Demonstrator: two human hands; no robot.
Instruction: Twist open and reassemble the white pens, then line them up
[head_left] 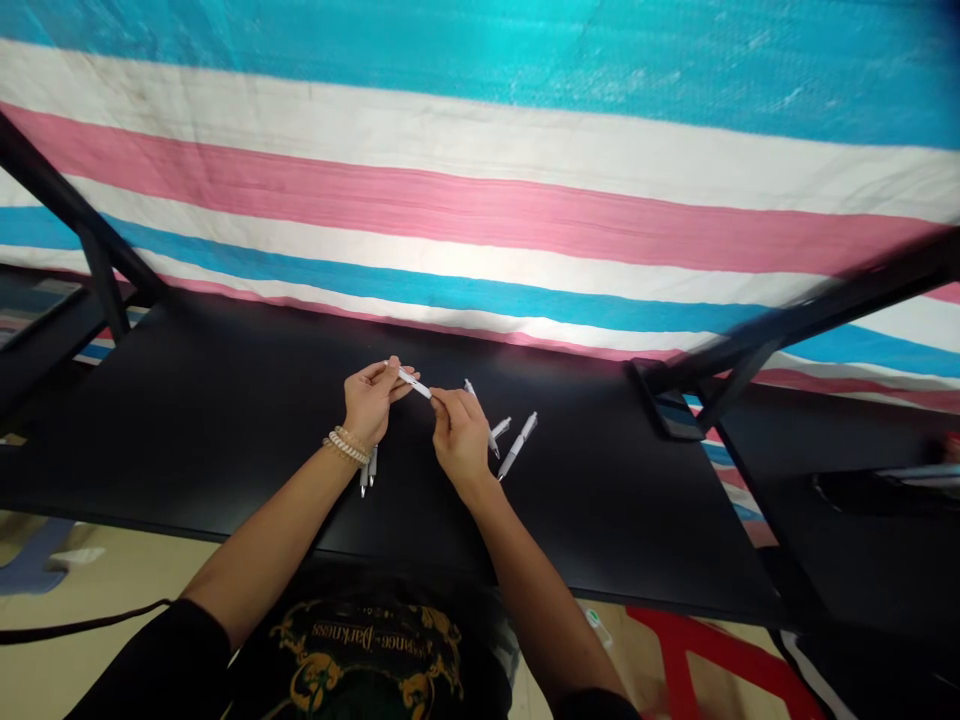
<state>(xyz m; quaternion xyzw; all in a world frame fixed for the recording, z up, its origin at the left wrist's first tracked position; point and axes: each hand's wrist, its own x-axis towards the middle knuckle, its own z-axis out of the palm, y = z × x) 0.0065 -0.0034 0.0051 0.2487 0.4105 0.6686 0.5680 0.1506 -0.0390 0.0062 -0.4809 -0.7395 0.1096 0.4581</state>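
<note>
Above the black table, my left hand (369,398) and my right hand (458,430) hold a white pen (415,383) between them. The left thumb and fingers pinch one end, while the right fingertips close on the other end. Beaded bracelets circle the left wrist. Two pens (368,473) lie beneath that wrist, partly hidden by it. On the right, a white pen (518,445) rests at a slant, apart from my right hand. Closer to that hand lie more white pens (500,429), partly covered by it.
The black tabletop (247,420) ends at a striped plastic sheet (480,215) behind. Black metal braces (105,270) stand at both sides. A red stool (712,650) is below the right front edge, and a dark object (862,490) lies on the neighbouring table.
</note>
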